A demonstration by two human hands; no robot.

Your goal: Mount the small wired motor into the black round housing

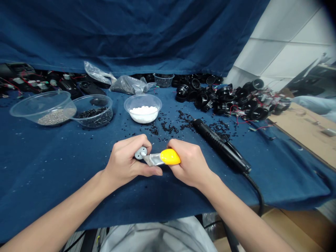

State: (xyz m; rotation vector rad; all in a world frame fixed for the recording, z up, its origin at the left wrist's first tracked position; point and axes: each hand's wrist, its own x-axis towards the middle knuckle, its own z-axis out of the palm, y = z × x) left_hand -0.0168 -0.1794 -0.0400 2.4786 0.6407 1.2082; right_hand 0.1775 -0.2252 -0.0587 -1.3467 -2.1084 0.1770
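Note:
Near the table's front middle, my left hand (126,161) is closed around a small round grey part (140,153) with holes and a white centre pin. My right hand (190,162) grips the yellow handle (170,156) of a tool whose flat metal blade (154,159) points left. The blade's tip meets the grey part by its white centre. Beyond my hands stands a clear bowl of white pieces (144,113), with small black bits (168,127) scattered to its right.
A black electric screwdriver (222,145) with a cord lies at the right. Clear bowls of metal pieces (54,117) and black screws (96,117) stand left. Black round housings with wires (223,98) are piled at the back right, plastic bags (128,85) at the back.

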